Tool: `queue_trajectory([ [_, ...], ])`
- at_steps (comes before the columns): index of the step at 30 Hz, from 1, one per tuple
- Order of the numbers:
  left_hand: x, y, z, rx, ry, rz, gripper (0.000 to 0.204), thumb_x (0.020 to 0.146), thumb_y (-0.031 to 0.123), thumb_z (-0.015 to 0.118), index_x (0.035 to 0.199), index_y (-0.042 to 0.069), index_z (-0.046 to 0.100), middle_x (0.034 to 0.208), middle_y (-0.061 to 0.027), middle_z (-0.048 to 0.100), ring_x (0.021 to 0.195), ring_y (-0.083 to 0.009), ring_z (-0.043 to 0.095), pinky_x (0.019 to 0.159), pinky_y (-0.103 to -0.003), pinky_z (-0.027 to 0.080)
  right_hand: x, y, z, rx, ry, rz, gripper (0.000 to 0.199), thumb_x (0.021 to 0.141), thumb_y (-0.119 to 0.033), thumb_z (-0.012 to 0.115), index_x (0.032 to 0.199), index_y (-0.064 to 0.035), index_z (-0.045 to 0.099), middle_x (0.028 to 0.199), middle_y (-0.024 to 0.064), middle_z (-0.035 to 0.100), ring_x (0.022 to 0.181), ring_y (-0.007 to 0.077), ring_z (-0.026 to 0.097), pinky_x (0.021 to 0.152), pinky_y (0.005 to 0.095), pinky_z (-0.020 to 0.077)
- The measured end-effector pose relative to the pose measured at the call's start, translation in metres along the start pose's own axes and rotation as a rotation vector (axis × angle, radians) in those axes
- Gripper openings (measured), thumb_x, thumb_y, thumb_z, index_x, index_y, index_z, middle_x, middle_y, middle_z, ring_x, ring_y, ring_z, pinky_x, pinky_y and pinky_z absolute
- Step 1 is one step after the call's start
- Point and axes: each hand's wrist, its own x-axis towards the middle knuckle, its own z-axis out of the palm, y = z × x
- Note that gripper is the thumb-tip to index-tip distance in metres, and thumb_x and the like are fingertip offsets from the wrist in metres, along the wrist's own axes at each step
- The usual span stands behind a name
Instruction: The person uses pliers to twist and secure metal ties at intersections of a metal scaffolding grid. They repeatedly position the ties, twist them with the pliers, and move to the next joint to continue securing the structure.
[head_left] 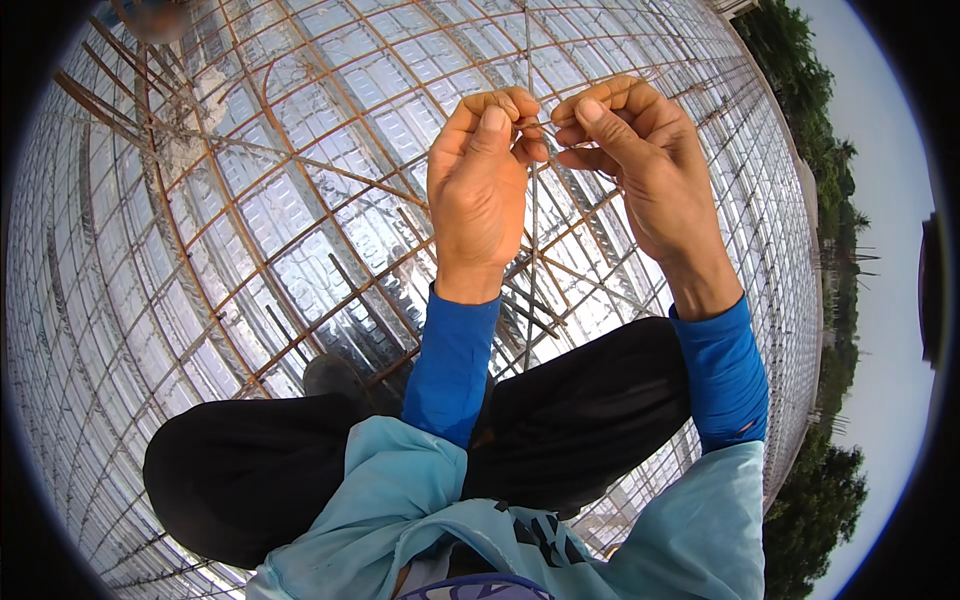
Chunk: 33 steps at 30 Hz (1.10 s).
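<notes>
Head view: left hand (478, 195) and right hand (660, 165) pinch thin wire (545, 124), its ends indistinct.

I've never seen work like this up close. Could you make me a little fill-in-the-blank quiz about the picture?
1. With a thin strand pinched in their fingers, the left hand and right hand emerge from fitted sleeves coloured ____.
2. The hand nearer the trees is the person's ____ hand.
3. The trousers seen over the grid of metal bars are coloured ____.

Missing words: blue; right; black.
</notes>
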Motion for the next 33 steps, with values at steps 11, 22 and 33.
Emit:
queue_trajectory([
  [11, 0.001, 0.026, -0.010, 0.606, -0.103, -0.010, 0.021, 0.096, 0.019, 0.075, 0.102, 0.000, 0.066, 0.094, -0.0082, 0.070, 0.078, -0.0111, 0.064, 0.070, -0.027, 0.054, 0.009, -0.001, -0.011, -0.484, -0.035, -0.302, 0.006, 0.097, -0.007, 0.073, 0.094, -0.0025, 0.072, 0.087, 0.0031, 0.074, 0.079, 0.0107, 0.065, 0.074, 0.0272, 0.0523],
  [22, 0.003, 0.046, 0.006, 0.893, -0.148, -0.269, 0.028, 0.093, 0.003, 0.074, 0.117, -0.011, 0.071, 0.096, -0.0152, 0.077, 0.090, -0.0175, 0.075, 0.081, -0.027, 0.060, -0.003, -0.007, 0.001, -0.617, -0.022, -0.355, 0.005, 0.093, -0.001, 0.073, 0.095, -0.0005, 0.068, 0.077, 0.0097, 0.072, 0.070, 0.0142, 0.071, 0.062, 0.0296, 0.0531],
  [33, 0.000, 0.030, 0.001, 0.267, -0.157, -0.370, 0.022, 0.098, -0.001, 0.062, 0.118, -0.011, 0.065, 0.107, -0.0211, 0.074, 0.102, -0.0309, 0.077, 0.094, -0.042, 0.065, -0.013, -0.013, 0.006, -0.500, 0.056, -0.404, 0.008, 0.091, 0.004, 0.074, 0.097, 0.0002, 0.070, 0.081, 0.0072, 0.072, 0.073, 0.0130, 0.073, 0.065, 0.0258, 0.0580],
])
